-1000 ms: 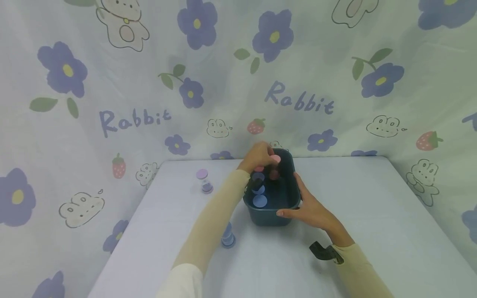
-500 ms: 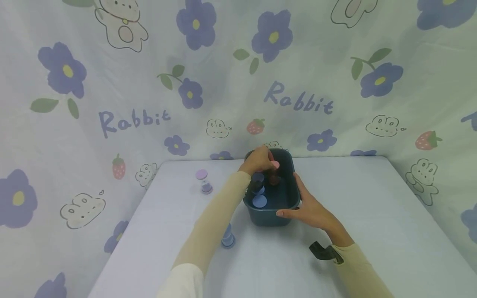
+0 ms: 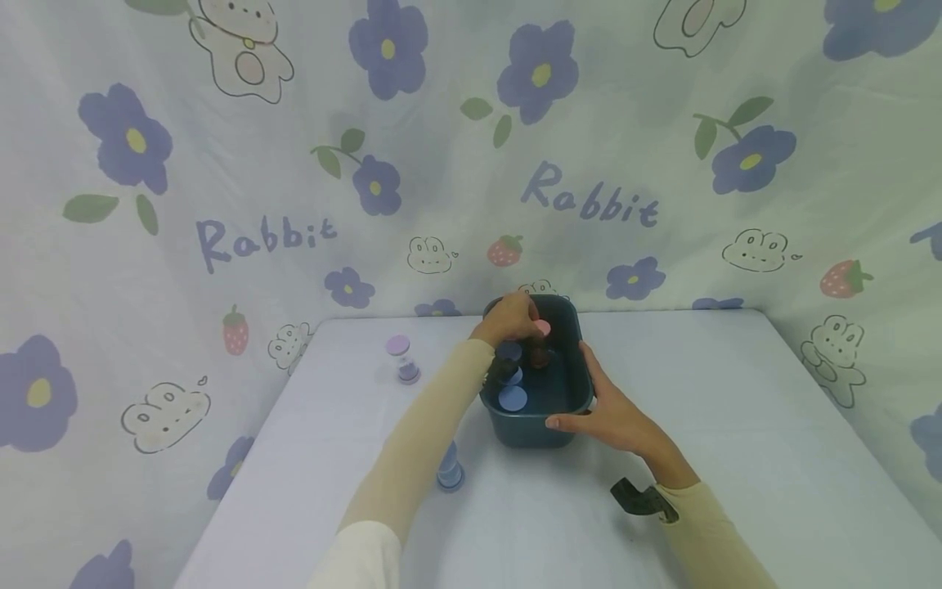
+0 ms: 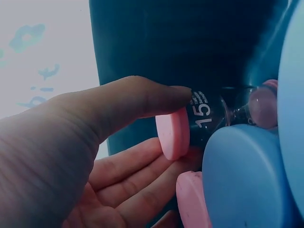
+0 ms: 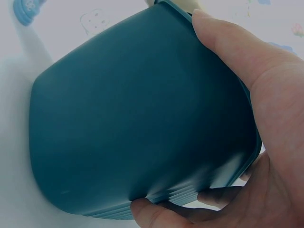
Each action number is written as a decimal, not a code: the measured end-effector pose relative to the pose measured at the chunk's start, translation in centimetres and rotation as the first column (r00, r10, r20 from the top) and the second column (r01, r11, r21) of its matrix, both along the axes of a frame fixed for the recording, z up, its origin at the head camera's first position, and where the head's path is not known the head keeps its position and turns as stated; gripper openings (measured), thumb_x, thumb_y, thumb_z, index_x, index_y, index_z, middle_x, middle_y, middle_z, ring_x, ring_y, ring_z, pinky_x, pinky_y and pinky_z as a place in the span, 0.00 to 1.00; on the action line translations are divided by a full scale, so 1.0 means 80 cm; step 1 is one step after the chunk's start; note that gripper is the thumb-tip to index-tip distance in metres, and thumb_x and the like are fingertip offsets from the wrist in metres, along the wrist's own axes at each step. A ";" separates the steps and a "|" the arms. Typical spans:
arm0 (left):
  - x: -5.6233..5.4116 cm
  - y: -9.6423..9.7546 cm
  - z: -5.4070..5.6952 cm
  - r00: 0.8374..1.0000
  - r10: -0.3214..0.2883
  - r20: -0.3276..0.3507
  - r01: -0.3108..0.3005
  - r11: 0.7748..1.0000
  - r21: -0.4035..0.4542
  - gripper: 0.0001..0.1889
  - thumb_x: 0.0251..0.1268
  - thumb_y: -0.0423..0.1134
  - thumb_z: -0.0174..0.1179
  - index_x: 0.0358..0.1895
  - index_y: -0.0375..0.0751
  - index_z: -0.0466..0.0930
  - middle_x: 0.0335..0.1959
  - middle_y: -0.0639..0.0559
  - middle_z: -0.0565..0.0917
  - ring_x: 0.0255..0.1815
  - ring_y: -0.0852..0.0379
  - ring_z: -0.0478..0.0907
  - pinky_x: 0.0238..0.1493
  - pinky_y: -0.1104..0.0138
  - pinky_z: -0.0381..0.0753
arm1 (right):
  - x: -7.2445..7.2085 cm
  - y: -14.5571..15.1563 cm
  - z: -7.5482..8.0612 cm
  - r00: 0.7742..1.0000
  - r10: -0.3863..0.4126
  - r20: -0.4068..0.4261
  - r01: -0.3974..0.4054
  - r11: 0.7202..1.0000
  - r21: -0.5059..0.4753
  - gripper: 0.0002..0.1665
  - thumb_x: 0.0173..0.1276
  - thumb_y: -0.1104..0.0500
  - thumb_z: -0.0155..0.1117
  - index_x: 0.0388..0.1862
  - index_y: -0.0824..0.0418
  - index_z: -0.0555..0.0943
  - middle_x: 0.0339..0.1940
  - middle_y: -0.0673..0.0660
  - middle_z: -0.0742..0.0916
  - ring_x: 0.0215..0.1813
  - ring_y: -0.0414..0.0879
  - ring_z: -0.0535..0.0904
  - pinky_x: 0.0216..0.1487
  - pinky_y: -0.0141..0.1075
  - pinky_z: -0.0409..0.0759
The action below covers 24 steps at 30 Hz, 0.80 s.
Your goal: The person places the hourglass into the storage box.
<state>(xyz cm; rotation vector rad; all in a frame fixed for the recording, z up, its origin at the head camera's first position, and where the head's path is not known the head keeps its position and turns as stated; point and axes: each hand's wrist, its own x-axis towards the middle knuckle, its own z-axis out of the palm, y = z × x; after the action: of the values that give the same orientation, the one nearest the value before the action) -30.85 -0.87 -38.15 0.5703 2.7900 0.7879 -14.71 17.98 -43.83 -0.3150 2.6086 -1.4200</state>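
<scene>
In the head view a dark teal bin (image 3: 536,433) stands at the far middle of the table. My left hand (image 3: 508,317) reaches into it and holds a pink-capped sand timer (image 4: 173,133), marked 15, between thumb and fingers. The timer's glass points toward the bin's far side. Beside it in the bin are another pink cap (image 4: 192,197) and several blue-capped sand timers (image 3: 513,398), partly hidden by my left wrist. My right hand (image 3: 618,413) grips the near right corner of the bin, thumb at the front rim and fingers along the side wall.
A purple sand timer (image 3: 403,360) stands left of the bin on the white table (image 3: 706,393). Nearer, a blue sand timer (image 3: 450,470) is partly covered by my left sleeve. A patterned curtain (image 3: 456,164) hangs right behind the table.
My left hand has lowered the pink-capped sand timer a little deeper into the bin and toward me, then hardly moved. My right hand has kept its place on the bin.
</scene>
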 end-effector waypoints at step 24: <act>0.004 -0.002 0.005 0.998 -0.058 0.002 0.058 0.998 -0.002 0.14 0.59 0.41 0.75 0.44 0.38 0.87 0.37 0.47 0.88 0.37 0.51 0.84 0.43 0.61 0.88 | 0.000 0.000 0.000 1.000 0.001 -0.003 -0.001 1.000 -0.004 0.78 0.57 0.36 0.78 0.86 0.46 0.31 0.89 0.62 0.48 0.85 0.71 0.51 0.74 0.73 0.61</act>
<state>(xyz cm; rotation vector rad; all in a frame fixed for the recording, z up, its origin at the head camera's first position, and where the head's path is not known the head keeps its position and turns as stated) -30.55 -1.04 -37.78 0.6469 2.7592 0.7726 -14.70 18.00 -43.81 -0.3195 2.6076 -1.4253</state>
